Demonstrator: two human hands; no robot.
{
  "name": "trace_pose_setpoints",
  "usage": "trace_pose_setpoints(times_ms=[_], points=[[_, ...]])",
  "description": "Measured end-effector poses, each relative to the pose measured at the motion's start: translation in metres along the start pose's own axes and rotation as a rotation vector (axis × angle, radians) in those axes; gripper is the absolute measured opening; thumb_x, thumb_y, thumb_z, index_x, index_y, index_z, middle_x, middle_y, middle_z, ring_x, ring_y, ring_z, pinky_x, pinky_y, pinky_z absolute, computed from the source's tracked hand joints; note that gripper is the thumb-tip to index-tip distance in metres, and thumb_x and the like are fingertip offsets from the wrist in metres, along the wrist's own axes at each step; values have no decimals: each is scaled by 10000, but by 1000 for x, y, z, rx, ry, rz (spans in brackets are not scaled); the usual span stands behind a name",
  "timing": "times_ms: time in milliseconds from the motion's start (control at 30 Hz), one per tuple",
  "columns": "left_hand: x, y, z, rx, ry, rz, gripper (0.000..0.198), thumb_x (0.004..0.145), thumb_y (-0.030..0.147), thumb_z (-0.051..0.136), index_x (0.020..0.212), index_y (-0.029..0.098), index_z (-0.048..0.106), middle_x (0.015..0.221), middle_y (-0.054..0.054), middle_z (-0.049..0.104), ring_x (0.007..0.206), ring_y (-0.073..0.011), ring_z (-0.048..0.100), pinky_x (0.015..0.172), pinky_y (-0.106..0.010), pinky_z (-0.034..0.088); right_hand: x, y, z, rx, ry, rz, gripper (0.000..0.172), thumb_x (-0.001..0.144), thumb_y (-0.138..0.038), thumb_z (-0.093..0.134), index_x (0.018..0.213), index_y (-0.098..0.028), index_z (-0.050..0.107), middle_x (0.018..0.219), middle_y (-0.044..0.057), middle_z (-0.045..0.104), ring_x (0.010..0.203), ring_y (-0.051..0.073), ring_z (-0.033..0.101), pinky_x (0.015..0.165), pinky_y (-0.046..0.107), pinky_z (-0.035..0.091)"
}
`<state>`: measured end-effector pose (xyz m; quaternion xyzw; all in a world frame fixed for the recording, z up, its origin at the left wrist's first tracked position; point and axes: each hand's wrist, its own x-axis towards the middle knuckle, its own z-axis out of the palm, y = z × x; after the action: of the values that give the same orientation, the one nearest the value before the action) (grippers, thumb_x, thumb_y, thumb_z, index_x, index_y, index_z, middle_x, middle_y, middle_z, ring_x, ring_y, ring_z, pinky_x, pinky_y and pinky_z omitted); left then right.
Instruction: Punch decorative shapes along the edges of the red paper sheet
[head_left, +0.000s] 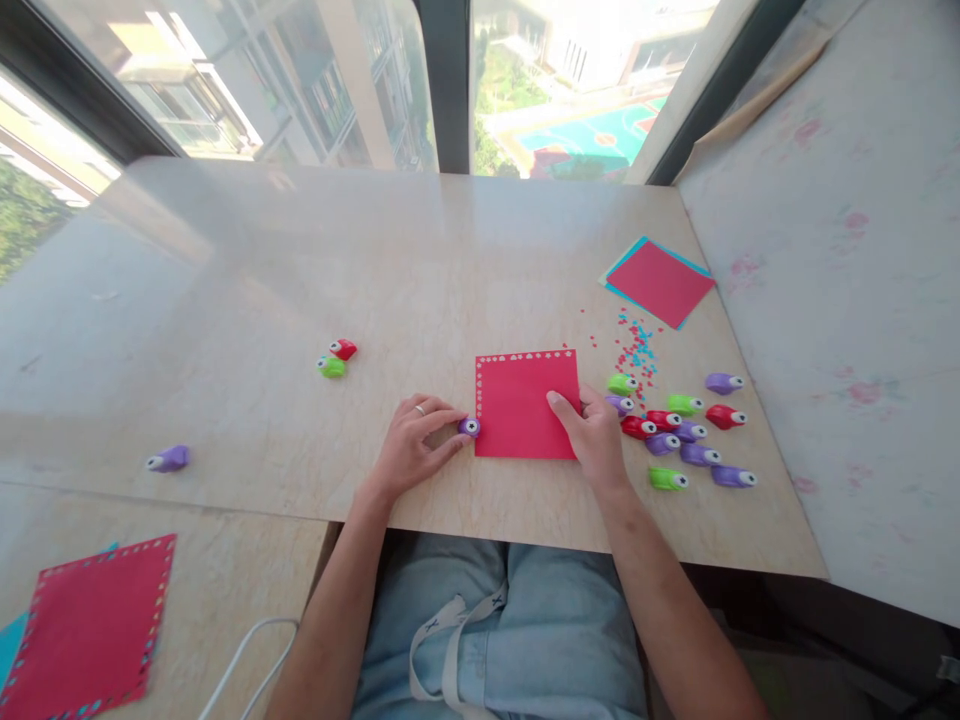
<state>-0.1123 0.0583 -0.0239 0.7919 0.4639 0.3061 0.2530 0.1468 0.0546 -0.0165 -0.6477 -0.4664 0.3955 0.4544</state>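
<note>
A red sheet of paper (525, 410) lies in front of me, with small punched shapes along its top edge and the upper part of its left edge. My right hand (596, 435) grips its right side, thumb on top. At the left edge, my left hand (420, 440) pinches a small purple craft punch (469, 427) between thumb and fingers; the punch meets the paper's edge. Whether the paper sits inside its slot I cannot tell. Beside my right hand lie several punches, among them a red punch (637, 427), a green punch (667, 479) and a purple punch (733, 477).
Red and blue confetti (637, 350) is scattered below a stack of coloured paper (660, 283). A red punch (343, 349) and green punch (331, 367) lie left, a purple punch (169, 459) farther out. Punched red paper (90, 630) and a white cable (251, 640) are lower left.
</note>
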Motion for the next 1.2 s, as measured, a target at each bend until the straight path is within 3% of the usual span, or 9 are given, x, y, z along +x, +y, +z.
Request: trace_pose_setpoints(times_ms=[367, 1200], points=[[1, 1, -1, 9, 0, 4, 212, 879, 355, 670, 1031, 219, 729, 947, -73, 700, 918, -219, 595, 870, -403, 462, -3, -4, 6, -125, 31, -8, 300, 859, -437, 620, 958, -172, 722, 906, 71, 752, 797, 228, 678, 728, 346, 534], [1, -2, 2, -14, 38, 18, 200, 848, 322, 716, 1018, 217, 730, 944, -66, 713, 948, -219, 607, 888, -393, 478, -4, -4, 15, -101, 73, -28, 289, 882, -441, 612, 957, -181, 714, 907, 60, 744, 815, 225, 672, 725, 336, 522]])
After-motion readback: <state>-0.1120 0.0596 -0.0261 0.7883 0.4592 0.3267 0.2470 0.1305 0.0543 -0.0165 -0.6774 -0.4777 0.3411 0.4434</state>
